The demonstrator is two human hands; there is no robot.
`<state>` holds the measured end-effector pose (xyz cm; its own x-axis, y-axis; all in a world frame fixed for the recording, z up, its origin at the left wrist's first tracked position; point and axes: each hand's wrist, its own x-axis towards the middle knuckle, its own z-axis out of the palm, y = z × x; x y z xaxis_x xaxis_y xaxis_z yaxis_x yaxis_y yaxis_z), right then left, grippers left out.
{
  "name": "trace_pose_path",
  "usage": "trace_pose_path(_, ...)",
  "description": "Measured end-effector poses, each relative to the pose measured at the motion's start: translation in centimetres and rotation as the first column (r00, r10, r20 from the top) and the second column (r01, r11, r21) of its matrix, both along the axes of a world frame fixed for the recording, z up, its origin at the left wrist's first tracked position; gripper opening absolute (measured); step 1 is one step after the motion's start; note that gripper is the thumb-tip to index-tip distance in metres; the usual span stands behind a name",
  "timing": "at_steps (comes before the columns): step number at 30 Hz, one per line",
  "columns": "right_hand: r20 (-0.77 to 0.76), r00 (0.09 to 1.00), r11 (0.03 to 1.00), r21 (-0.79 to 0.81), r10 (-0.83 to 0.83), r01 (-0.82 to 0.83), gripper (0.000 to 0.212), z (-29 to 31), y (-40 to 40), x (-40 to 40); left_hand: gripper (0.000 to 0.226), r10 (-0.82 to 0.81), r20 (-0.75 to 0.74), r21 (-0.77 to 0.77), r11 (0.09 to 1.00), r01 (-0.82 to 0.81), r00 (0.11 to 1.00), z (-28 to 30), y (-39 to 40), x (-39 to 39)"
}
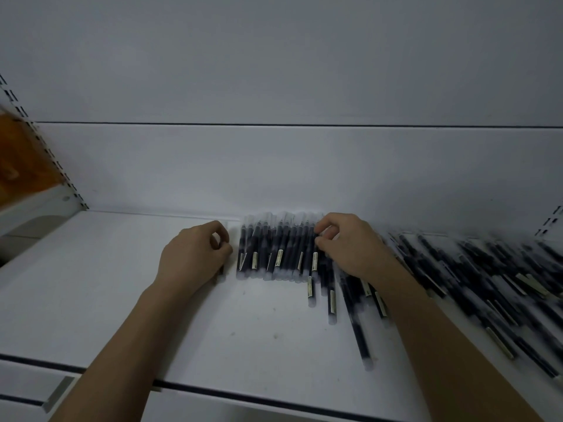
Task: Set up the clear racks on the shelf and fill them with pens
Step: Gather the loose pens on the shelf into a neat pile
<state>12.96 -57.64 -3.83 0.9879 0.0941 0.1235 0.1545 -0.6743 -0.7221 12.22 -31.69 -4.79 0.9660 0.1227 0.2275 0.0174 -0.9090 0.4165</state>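
A tidy row of dark pens with clear caps [274, 251] lies side by side at the back of the white shelf [122, 300]. A faint clear edge, possibly a rack [195, 217], runs along the back to the left of the row; I cannot make out its shape. My left hand [195, 254] rests just left of the row with its fingers curled, and a dark pen [221, 272] pokes out beneath it. At the row's right end my right hand [350, 245] pinches one pen [314, 260] between thumb and fingers. Several loose pens [359, 324] lie askew by my right wrist.
A blurred heap of the same dark pens [487, 275] covers the shelf's right side. Slotted uprights stand at the left [45, 147] and right [551, 220] of the white back panel. An orange object [21, 159] sits on the neighbouring shelf at far left.
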Motion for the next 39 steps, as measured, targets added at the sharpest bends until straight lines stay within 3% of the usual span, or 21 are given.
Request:
trace_pose_path(3, 0.002, 1.0, 1.0, 0.0, 0.003, -0.003, 0.012, 0.1, 0.1, 0.0, 0.011, 0.005, -0.001, -0.032, 0.999, -0.006, 1.0, 0.0, 0.1, 0.1)
trace_pose_path(9, 0.008, 1.0, 1.0, -0.013, -0.004, 0.004, 0.013, 0.1, 0.2, -0.1, 0.005, 0.013, 0.001, 0.111, 0.994, -0.013, 1.0, 0.0, -0.7, -0.2)
trace_pose_path(13, 0.015, 1.0, 1.0, -0.013, -0.008, 0.008, 0.013, 0.1, 0.2, -0.1, 0.01, -0.004, 0.054, -0.131, 0.991, 0.011, 0.999, -0.1, -0.2, 0.1)
trace_pose_path(17, 0.017, 1.0, 1.0, -0.023, -0.012, 0.013, 0.012, 0.1, 0.2, 0.0, 0.009, -0.068, 0.151, -0.409, 0.904, 0.125, 0.986, 0.2, -1.0, 0.1)
trace_pose_path(26, 0.016, 1.0, 1.0, -0.025, 0.007, -0.006, 0.011, 0.2, 0.3, 0.0, 0.021, -0.291, 0.122, -0.206, 0.928, 0.311, 0.949, -1.0, -1.7, 0.6)
trace_pose_path(29, 0.01, 1.0, 0.999, -0.037, 0.013, -0.013, 0.01, 0.2, 0.2, 0.0, 0.039, -0.327, 0.081, -0.201, 0.92, 0.337, 0.941, -1.4, -1.9, 0.6)
trace_pose_path(32, 0.043, 0.999, 0.998, -0.068, 0.002, 0.001, 0.013, 0.3, 0.3, -0.1, 0.078, -0.308, -0.018, -0.234, 0.926, 0.296, 0.951, -1.7, -2.3, 0.5)
trace_pose_path(39, 0.02, 1.0, 0.985, -0.174, -0.008, 0.011, 0.025, 0.8, 0.3, -0.4, 0.094, -0.435, -0.267, -0.083, 0.899, 0.429, 0.86, -0.9, -4.6, -0.5)
